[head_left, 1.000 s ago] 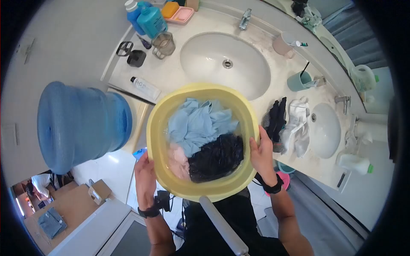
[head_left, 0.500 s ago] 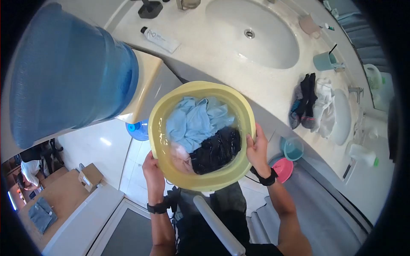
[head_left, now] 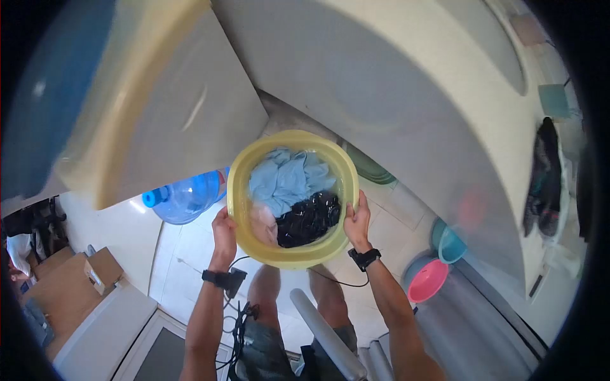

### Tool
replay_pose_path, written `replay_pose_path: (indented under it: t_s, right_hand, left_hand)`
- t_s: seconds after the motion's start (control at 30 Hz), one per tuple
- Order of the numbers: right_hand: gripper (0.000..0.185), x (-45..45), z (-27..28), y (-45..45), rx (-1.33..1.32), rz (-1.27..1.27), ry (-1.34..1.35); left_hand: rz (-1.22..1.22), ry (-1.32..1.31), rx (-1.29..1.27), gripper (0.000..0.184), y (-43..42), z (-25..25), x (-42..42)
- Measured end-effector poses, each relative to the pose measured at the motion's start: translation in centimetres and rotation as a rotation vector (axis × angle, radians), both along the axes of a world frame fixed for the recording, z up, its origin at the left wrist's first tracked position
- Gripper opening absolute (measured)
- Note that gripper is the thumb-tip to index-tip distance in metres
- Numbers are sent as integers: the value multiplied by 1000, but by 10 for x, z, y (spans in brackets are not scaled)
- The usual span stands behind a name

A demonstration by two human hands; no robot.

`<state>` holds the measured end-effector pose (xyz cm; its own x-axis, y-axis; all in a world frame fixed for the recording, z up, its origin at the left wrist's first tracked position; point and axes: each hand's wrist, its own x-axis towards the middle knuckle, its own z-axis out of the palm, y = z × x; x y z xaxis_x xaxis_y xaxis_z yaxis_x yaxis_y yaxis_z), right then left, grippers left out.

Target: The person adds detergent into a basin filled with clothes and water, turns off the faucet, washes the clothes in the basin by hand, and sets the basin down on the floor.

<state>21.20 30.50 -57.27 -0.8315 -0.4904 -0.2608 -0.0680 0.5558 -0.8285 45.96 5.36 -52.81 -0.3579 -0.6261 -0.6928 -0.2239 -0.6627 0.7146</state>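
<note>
A yellow plastic basin (head_left: 292, 258) is held between my two hands, low in front of my legs. In it, in water, lie a light blue cloth garment (head_left: 289, 181), a shiny black garment (head_left: 309, 219) and a pale pink piece of cloth (head_left: 263, 224). My left hand (head_left: 223, 236) is closed on the basin's left rim. On the opposite rim, my right hand (head_left: 357, 222) grips with the thumb over the edge. The fingers under the rim are partly hidden.
A blue water jug (head_left: 187, 198) lies on the tiled floor at left, beside a cabinet. Behind the basin sits a green tub (head_left: 368, 166). Pink (head_left: 427, 280) and teal (head_left: 452, 245) basins are at right. The counter (head_left: 438, 70) overhangs above; dark socks (head_left: 545, 178) lie on it.
My hands have lowered the basin from beside the counter top toward the floor. The view has dropped too, with the counter and water dispenser now looming closer.
</note>
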Motion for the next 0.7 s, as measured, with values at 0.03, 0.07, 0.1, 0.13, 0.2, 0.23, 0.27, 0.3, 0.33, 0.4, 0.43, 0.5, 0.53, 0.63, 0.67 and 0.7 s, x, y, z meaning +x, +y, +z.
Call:
replay_pose_path:
  t_s: [0.03, 0.07, 0.1, 0.13, 0.2, 0.23, 0.27, 0.3, 0.33, 0.4, 0.43, 0.5, 0.53, 0.63, 0.67, 0.7]
  right_hand:
    - [43, 1, -23, 1, 5, 1, -2]
    - [43, -2, -46, -1, 26, -22, 34]
    - [43, -4, -69, -4, 45, -42, 72]
    - [43, -4, -91, -6, 55, -39, 64]
    - [42, -8, -133, -14, 15, -125, 65]
    - [42, 2, -153, -17, 19, -122, 49]
    - [41, 2, -178, -20, 9, -147, 63]
    - [41, 0, -203, -25, -9, -175, 77]
    - [41, -1, -224, -28, -21, -177, 87]
    - [41, -6, -262, -36, -23, -240, 26]
    - [41, -14, -277, -44, -37, -232, 31]
    - [40, -17, -300, -50, 28, -241, 29]
    - [40, -20, -313, -56, 12, -244, 39]
    - [39, -16, -354, -59, -18, -304, 64]
    - [38, -16, -368, -59, -27, -332, 4]
    - [38, -16, -381, -57, -34, -358, -57]
  left_hand:
    - [-42, -18, -10, 52, -2, -24, -2]
    - [-39, -20, -5, 52, -7, -43, -8]
    - [-207, -133, -114, 53, -12, -62, -12]
    - [-380, -252, -215, 54, -17, -82, -17]
    - [-275, -150, -130, 53, -27, -157, -21]
    - [-172, -61, -52, 52, -36, -184, -16]
    - [-155, -70, -49, 50, -38, -181, -38]
    - [-153, -60, -61, 50, -44, -203, -43]
    - [-196, -59, -84, 48, -50, -227, -49]
    - [-235, -57, -120, 46, -66, -273, -63]
    - [-280, -74, -142, 44, -75, -294, -71]
    - [-329, -103, -156, 41, -86, -340, -75]
    - [-319, -105, -123, 37, -95, -371, -80]
    - [-355, -127, -141, 30, -109, -411, -86]
    - [-391, -162, -174, 27, -110, -413, -88]
    - [-394, -158, -182, 27, -111, -415, -91]
